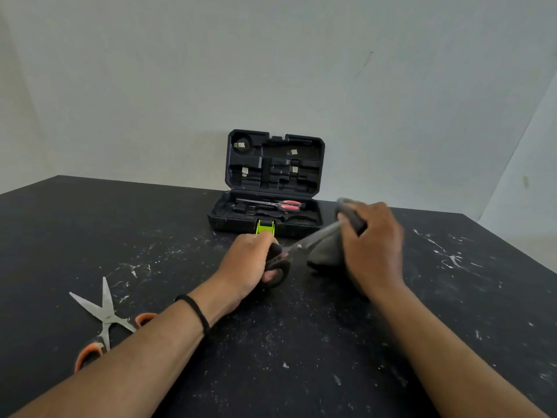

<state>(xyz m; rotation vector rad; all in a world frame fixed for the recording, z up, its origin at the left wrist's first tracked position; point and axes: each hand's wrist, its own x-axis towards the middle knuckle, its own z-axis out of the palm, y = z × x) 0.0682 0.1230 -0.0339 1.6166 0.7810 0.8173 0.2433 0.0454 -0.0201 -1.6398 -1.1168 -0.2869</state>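
My left hand (251,260) grips the black handles of a pair of scissors (297,247), blades pointing up and to the right. My right hand (372,245) holds a grey cloth (327,248) wrapped around the blades, blurred by motion. Behind both hands stands an open black tool case (229,218) with a green latch (265,227); a pair of pink-handled scissors (287,205) lies in its lower tray. Orange-handled scissors (104,315) lie spread open on the black table at the left, partly hidden by my left forearm.
The black table (301,342) is speckled with white marks. Its far edge runs along a pale wall, and its right edge slants down on the right. The case's lid stands upright against the wall.
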